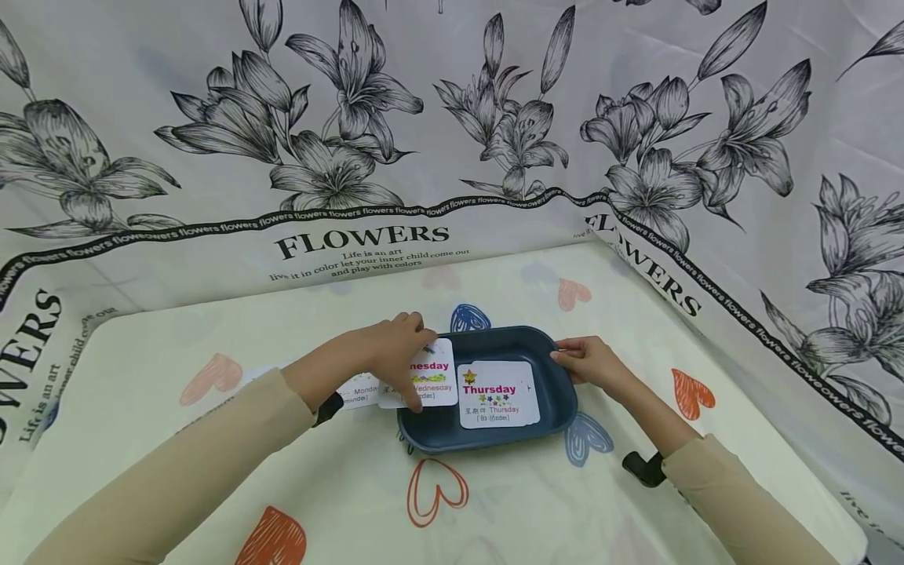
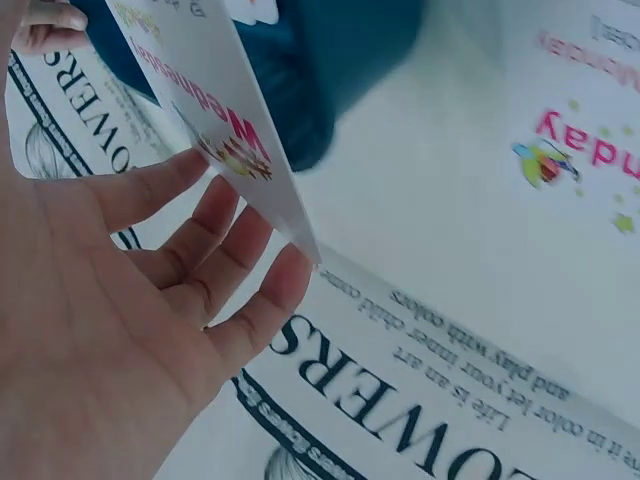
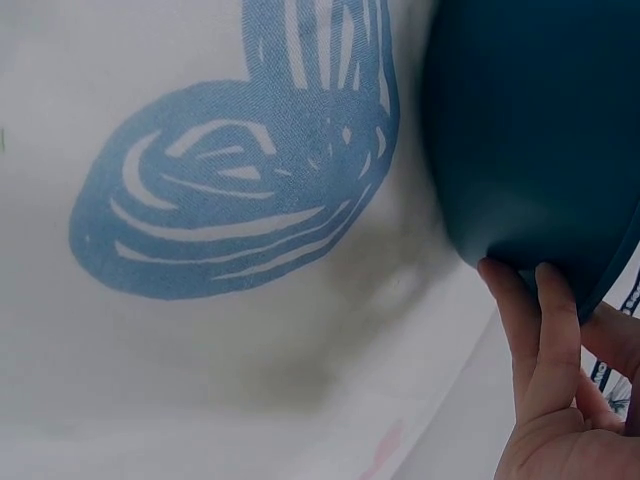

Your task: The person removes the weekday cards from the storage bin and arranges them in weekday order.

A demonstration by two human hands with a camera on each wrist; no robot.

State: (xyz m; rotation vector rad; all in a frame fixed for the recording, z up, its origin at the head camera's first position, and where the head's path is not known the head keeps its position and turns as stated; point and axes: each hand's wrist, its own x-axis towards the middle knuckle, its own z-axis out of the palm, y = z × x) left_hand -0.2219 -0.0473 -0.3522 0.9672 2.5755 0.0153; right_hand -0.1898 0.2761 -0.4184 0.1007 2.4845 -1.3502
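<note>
My left hand (image 1: 404, 353) holds a white card printed "Wednesday" (image 1: 436, 377) over the left end of a dark blue tray (image 1: 554, 392). In the left wrist view the card (image 2: 205, 90) stands tilted, its edge against the fingertips. Part of its print is hidden by the hand in the head view. At the tray's right end my right hand (image 1: 592, 362) pinches the rim, fingers under the tray's outer wall (image 3: 530, 150) in the right wrist view. Inside the tray lies a "Thursday" card (image 1: 497, 400), face up.
A "Monday" card (image 1: 359, 394) lies on the table left of the tray, partly covered by the left hand's card and arm. The pale tablecloth (image 1: 523, 502) has printed hearts. A white flower-printed curtain (image 1: 494, 227) rises behind the table and along its right side.
</note>
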